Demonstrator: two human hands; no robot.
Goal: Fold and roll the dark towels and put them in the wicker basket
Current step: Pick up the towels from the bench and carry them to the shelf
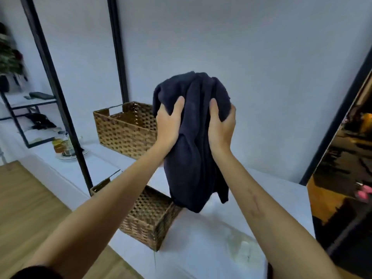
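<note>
A dark navy towel (pixel 193 150) hangs bunched in the air above the white surface, its lower end dangling just over the near wicker basket's right corner. My left hand (pixel 168 125) grips its left side and my right hand (pixel 221 125) grips its right side, both near the top. The near wicker basket (pixel 147 220) stands low at the centre left, and I see nothing lying in it. A second wicker basket (pixel 124 129) stands further back against the wall, partly hidden by the towel.
The white surface (pixel 201 244) runs along the wall. A black metal frame post (pixel 60 97) rises at the left, with a plate of glassware (pixel 66 148) by its foot. A dark glossy panel (pixel 342 188) stands at the right. Wooden floor (pixel 26 208) lies lower left.
</note>
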